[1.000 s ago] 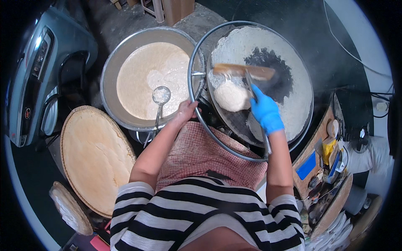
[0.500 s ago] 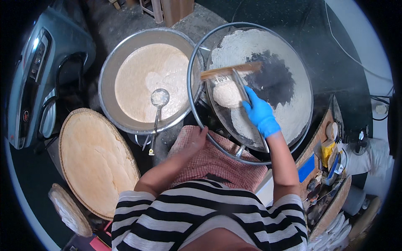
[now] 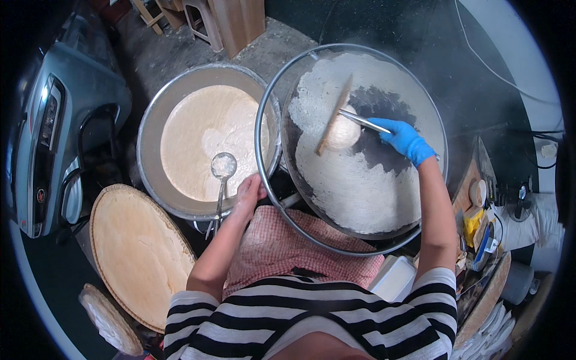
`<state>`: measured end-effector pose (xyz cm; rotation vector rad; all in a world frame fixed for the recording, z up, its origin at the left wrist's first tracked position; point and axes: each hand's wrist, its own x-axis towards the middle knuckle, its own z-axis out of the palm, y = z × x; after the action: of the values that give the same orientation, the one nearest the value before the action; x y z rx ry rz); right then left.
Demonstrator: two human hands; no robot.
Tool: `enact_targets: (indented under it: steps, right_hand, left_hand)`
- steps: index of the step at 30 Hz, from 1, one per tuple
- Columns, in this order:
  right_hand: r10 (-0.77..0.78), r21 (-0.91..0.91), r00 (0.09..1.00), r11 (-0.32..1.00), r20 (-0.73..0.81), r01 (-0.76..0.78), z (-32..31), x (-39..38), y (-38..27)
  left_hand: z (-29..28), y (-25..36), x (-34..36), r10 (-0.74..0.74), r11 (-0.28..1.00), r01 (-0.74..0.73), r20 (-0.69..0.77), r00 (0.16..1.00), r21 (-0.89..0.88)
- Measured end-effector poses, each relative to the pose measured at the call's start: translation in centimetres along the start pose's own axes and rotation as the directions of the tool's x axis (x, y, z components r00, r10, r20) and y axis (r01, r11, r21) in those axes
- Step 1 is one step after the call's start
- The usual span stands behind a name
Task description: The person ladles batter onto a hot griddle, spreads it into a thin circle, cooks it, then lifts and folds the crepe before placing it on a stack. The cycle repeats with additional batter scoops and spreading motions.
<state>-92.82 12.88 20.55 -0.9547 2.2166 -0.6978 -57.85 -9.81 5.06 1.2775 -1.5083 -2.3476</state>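
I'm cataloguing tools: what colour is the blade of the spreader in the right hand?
Brown; the blade shows best in the head view.

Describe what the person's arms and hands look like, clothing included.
The right hand wears a bright blue glove that ends at the wrist; the left hand has none. Both forearms are uncovered, below short sleeves with black and white stripes.

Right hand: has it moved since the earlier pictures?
Yes: judged against the pot, the right hand has moved right, away from it, and forward.
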Motion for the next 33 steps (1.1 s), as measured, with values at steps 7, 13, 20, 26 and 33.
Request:
enact_targets:
  steps: [7,13,20,26,33]
  right_hand:
    - [0.083,0.016,0.996,0.996,-0.041,-0.083,-2.3,-2.5,0.3]
    - [-0.006,-0.146,0.915,0.988,-0.403,-0.058,4.3,-2.1,-1.2]
    - [0.103,-0.297,0.928,0.93,-0.359,-0.218,1.8,-6.0,-0.4]
    - [0.138,-0.166,0.849,0.953,-0.51,-0.255,6.1,-7.1,0.2]
    - [0.148,-0.191,0.872,0.946,-0.467,-0.262,4.8,-9.1,-0.7]
  left_hand:
    - [-1.3,-1.0,-1.9,-0.139,0.985,0.116,-0.191,0.972,-0.127]
    - [1.1,-1.2,-1.4,-0.059,0.988,0.05,-0.054,0.997,-0.147]
    - [3.6,-4.9,-6.0,-0.093,0.989,0.098,0.045,0.995,-0.112]
    - [7.3,-7.3,-7.8,-0.164,0.983,0.161,-0.034,0.986,-0.082]
    - [3.3,-3.2,-2.7,-0.149,0.982,0.152,0.041,0.988,-0.11]
